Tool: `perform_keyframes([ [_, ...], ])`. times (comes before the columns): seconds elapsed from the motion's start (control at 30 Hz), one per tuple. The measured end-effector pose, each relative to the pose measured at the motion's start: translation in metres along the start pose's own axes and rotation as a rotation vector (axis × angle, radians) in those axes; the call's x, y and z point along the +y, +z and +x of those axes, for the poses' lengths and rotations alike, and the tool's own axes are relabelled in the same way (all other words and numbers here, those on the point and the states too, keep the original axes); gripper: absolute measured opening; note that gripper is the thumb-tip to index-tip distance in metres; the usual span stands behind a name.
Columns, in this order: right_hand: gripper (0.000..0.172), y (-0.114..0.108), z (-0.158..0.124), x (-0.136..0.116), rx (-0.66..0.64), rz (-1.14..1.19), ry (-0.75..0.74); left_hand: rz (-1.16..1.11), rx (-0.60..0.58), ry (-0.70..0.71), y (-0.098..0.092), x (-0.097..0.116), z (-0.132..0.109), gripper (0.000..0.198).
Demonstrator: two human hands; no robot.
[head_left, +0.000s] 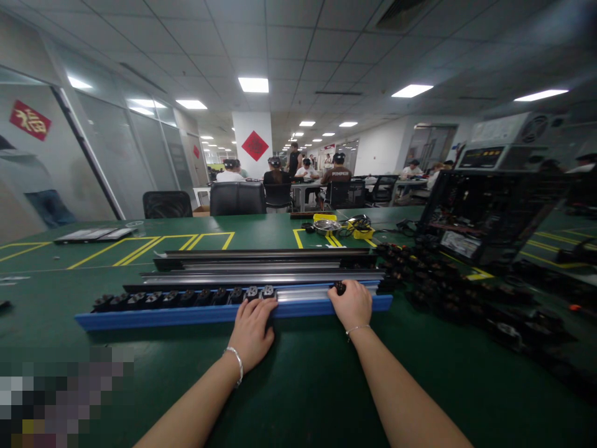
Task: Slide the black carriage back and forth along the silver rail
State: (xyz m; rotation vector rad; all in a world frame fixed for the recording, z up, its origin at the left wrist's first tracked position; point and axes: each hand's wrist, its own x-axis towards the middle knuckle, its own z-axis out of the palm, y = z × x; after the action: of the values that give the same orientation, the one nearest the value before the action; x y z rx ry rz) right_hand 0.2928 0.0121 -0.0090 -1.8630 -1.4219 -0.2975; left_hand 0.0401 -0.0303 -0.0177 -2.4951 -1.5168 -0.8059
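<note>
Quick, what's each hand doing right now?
Left hand: fingers at the blue rail; whether it grips can't be told.
Right hand: closed, holding a small black piece over the rail.

Grey tiled ceiling (233, 37), lit panels (253, 84); white pillar (242, 126), red diamond (254, 145); glass partitions (112, 137); black chairs (237, 199).

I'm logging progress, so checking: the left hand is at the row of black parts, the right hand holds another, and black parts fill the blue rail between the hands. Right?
Not quite: the head view shows a bare, silvery stretch of the blue rail between the left hand and the right hand. The rest stands.
</note>
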Motion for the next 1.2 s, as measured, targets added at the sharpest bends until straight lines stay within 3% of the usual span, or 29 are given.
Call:
perform_keyframes([
  [0.9, 0.022, -0.001, 0.004, 0.011, 0.038, -0.043, 0.036, -0.009, 0.003, 0.002, 0.0, 0.0, 0.0, 0.051],
  [1.2, 0.023, -0.007, 0.004, 0.012, -0.008, -0.077, 0.01, -0.005, -0.002, 0.009, 0.0, -0.001, 0.0, 0.053],
])
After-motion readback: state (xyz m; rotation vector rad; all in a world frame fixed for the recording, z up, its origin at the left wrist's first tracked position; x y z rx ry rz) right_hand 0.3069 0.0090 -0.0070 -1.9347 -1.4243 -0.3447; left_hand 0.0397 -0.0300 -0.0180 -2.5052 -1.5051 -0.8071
